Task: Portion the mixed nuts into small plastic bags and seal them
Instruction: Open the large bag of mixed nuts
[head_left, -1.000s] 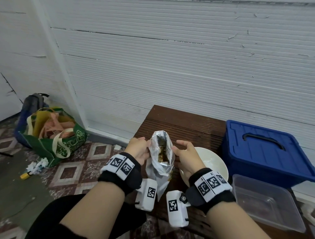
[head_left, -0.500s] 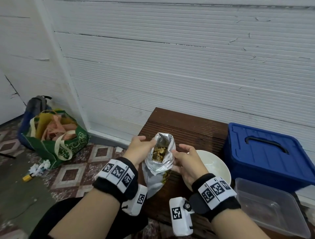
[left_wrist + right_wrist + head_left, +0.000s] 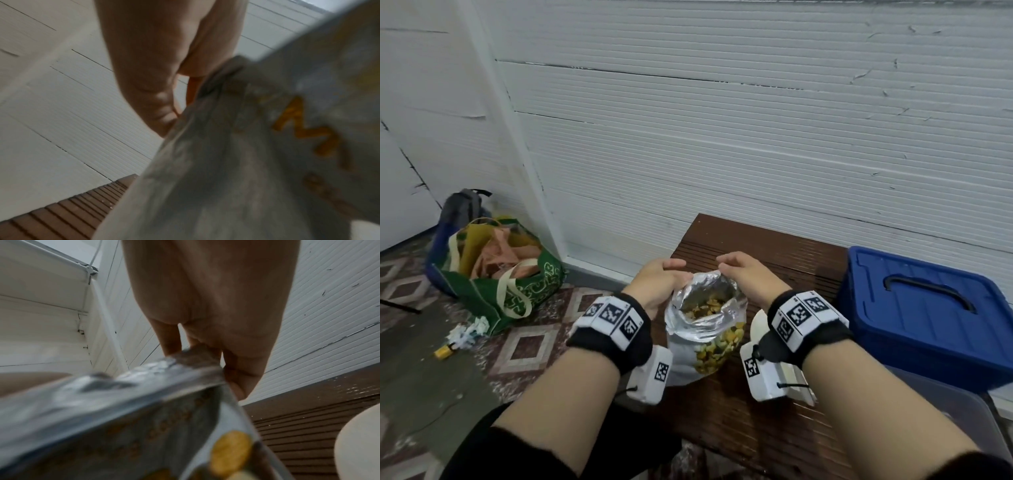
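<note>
A foil bag of mixed nuts (image 3: pixel 705 322) stands on the brown slatted table (image 3: pixel 774 253), its mouth pulled wide so the nuts (image 3: pixel 705 305) show inside. My left hand (image 3: pixel 659 284) pinches the left rim and my right hand (image 3: pixel 744 274) pinches the far right rim. In the left wrist view my left hand (image 3: pixel 174 97) has the grey bag (image 3: pixel 226 146) blurred beside its fingers. The right wrist view shows my right hand (image 3: pixel 216 353) pinching the foil edge (image 3: pixel 185 369). A white bowl (image 3: pixel 758 325) sits mostly hidden behind my right wrist.
A blue lidded bin (image 3: pixel 928 315) stands at the table's right, with a clear plastic tub (image 3: pixel 969 421) in front of it. On the tiled floor to the left lie a green tote bag (image 3: pixel 496 274) and a grey backpack (image 3: pixel 462 205). A white wall (image 3: pixel 722 137) backs the table.
Both hands have pulled the bag's mouth wider apart, and the bag has shifted slightly right. The nuts inside show more plainly now.
</note>
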Action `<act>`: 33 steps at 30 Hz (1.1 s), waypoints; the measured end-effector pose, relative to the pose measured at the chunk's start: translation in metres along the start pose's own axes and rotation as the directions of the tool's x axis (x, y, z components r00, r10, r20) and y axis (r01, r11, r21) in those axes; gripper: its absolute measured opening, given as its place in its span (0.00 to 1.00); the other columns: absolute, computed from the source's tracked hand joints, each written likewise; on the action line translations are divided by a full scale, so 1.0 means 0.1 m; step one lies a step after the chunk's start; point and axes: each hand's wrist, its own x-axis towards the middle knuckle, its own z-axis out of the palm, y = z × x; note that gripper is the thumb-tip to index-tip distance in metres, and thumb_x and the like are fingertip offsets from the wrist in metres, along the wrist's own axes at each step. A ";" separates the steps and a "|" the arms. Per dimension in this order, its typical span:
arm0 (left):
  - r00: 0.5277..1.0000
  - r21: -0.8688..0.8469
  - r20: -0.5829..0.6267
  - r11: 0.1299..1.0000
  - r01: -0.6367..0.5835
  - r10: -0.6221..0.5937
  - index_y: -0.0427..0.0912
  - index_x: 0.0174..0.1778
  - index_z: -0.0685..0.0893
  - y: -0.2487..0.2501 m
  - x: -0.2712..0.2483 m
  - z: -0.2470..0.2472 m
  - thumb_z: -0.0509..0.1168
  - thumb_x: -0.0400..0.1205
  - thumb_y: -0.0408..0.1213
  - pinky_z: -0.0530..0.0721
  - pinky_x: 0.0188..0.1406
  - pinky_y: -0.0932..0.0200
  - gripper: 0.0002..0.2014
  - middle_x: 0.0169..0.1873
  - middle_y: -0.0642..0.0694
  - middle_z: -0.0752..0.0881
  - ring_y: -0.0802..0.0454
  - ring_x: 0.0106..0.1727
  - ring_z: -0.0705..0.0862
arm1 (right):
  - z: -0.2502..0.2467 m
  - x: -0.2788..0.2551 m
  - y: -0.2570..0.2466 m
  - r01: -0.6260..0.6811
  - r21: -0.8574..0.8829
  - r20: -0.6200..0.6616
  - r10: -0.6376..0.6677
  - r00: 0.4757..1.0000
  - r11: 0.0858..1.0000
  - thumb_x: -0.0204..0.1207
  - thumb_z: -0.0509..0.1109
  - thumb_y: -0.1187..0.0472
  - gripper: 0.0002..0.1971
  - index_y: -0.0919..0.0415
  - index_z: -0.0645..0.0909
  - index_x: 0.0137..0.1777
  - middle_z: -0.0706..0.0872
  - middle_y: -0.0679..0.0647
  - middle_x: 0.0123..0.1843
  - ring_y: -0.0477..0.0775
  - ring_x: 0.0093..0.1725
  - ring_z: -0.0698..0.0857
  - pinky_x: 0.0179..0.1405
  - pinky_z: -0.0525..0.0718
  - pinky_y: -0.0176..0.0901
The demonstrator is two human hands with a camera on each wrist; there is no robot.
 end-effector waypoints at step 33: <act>0.995 0.318 0.044 0.943 -0.101 0.092 0.49 0.51 0.70 -0.14 -0.06 0.04 0.66 0.84 0.38 0.82 0.47 0.55 0.09 0.42 0.45 0.83 0.50 0.45 0.83 | -0.05 -0.20 0.22 -0.262 0.617 0.133 0.229 0.964 0.742 0.81 0.65 0.71 0.09 0.56 0.73 0.45 0.80 0.53 0.36 0.47 0.20 0.80 0.16 0.78 0.35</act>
